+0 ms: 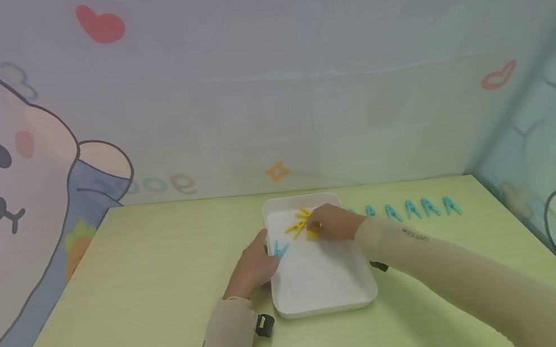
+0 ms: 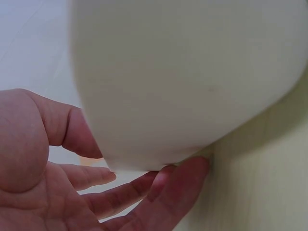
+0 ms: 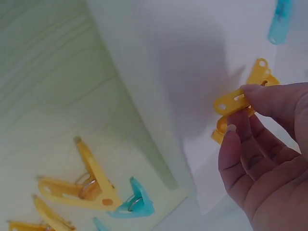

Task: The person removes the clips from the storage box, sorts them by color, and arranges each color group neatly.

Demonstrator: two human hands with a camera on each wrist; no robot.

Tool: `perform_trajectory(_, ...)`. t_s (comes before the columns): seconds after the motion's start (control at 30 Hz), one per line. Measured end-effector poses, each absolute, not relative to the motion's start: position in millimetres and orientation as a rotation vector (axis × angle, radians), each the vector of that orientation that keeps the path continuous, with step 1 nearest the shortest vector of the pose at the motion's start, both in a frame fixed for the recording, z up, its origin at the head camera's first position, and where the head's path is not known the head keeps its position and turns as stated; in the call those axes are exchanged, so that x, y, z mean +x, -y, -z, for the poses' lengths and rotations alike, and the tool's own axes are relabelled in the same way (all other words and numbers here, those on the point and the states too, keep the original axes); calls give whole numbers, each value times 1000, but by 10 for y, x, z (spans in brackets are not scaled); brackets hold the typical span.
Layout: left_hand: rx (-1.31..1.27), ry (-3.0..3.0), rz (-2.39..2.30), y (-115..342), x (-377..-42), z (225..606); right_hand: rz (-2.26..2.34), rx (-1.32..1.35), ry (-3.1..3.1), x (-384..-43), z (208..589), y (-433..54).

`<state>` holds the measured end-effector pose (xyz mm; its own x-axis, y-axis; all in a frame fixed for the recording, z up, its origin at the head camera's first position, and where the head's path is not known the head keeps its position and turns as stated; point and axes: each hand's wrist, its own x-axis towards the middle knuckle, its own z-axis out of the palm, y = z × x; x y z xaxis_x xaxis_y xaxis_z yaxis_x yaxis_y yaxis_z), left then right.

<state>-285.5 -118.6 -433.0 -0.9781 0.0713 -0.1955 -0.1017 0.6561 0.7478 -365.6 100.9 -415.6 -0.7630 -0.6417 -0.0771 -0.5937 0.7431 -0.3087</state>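
Observation:
A white rectangular tray [image 1: 322,285] stands on the table. My left hand [image 1: 254,263] grips its left wall, thumb at the rim and fingertips low on the outside, as the left wrist view shows. Over the inside of the tray, my right hand [image 1: 336,221] pinches a yellow clothespin [image 3: 231,103] between thumb and fingers. Left of that hand, several yellow clothespins [image 1: 296,228] lie close together on the tray's floor. A light blue clothespin [image 1: 280,251] lies by the left wall, close to my left thumb.
Several blue clothespins [image 1: 412,209] form a row on the table right of the tray. The right wrist view also shows yellow clothespins [image 3: 82,190] beside a blue one [image 3: 137,202] on the table outside the tray. A printed cloth [image 1: 268,84] hangs behind the table [image 1: 166,275].

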Motion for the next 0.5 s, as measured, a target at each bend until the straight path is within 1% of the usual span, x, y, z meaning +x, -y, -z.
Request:
perform_trajectory(0.13,-30,-2668,-1212,1176,-2863,4325,640,-970,-2729,-3676,4077,-1102)
perform_trajectory(0.27,-30,-2674,-1200,1172,-2871,4319,861,-841,-2672,-3673,3975,-1212)
perform_trajectory(0.5,-28,-2676,-1211,1177,-2861,4320,1004,-639,-2645,-3639,3820,-1479)
